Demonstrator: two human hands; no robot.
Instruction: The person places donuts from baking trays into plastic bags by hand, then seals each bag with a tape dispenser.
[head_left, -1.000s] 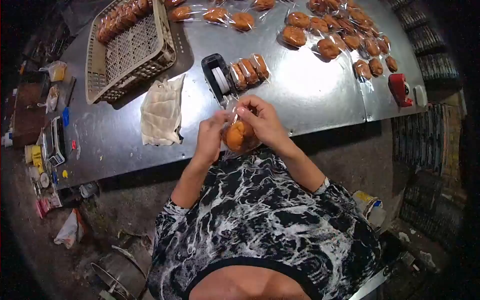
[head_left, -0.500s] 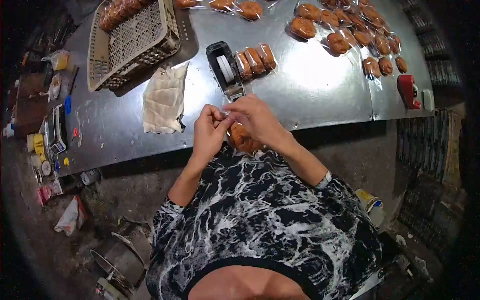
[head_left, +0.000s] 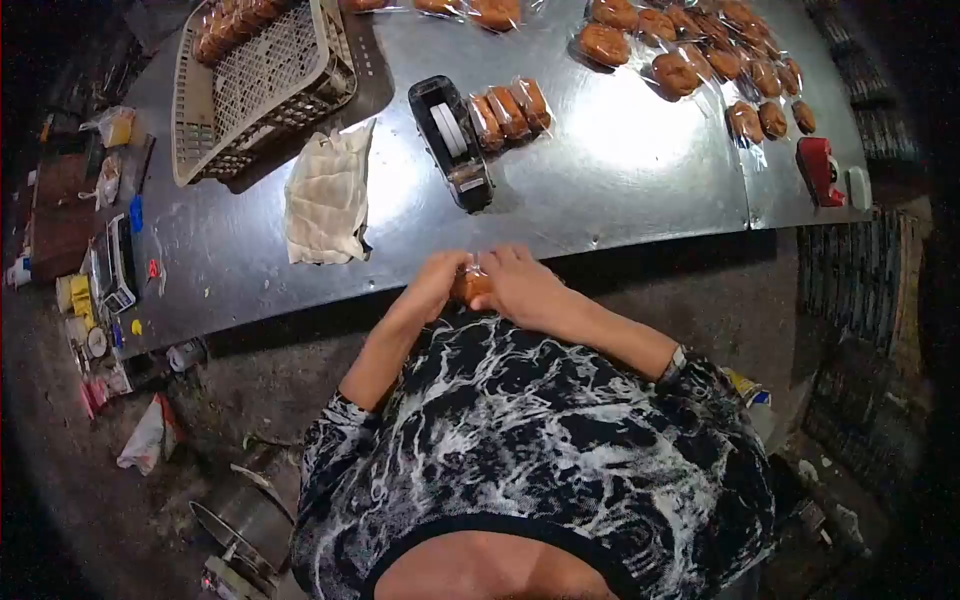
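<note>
A brown bread roll in clear plastic (head_left: 470,284) is held between my two hands at the table's front edge, close to my shirt. My left hand (head_left: 436,282) closes round its left side. From the right, my right hand (head_left: 520,287) grips it, covering much of the roll. Just beyond my hands stands a black tape dispenser (head_left: 466,185) with a white roll of tape (head_left: 449,130). Against its right side lie wrapped rolls in a row (head_left: 508,112).
A beige crate (head_left: 330,85) with rolls stands at the back left, a folded cloth (head_left: 328,195) in front of it. Many wrapped rolls (head_left: 675,74) lie at the back right. A red dispenser (head_left: 816,170) sits near the right edge, a scale (head_left: 118,262) at the left.
Both hands have moved down from the tape dispenser toward my body with the wrapped roll. They now close round its sides instead of pinching the wrapper's top.
</note>
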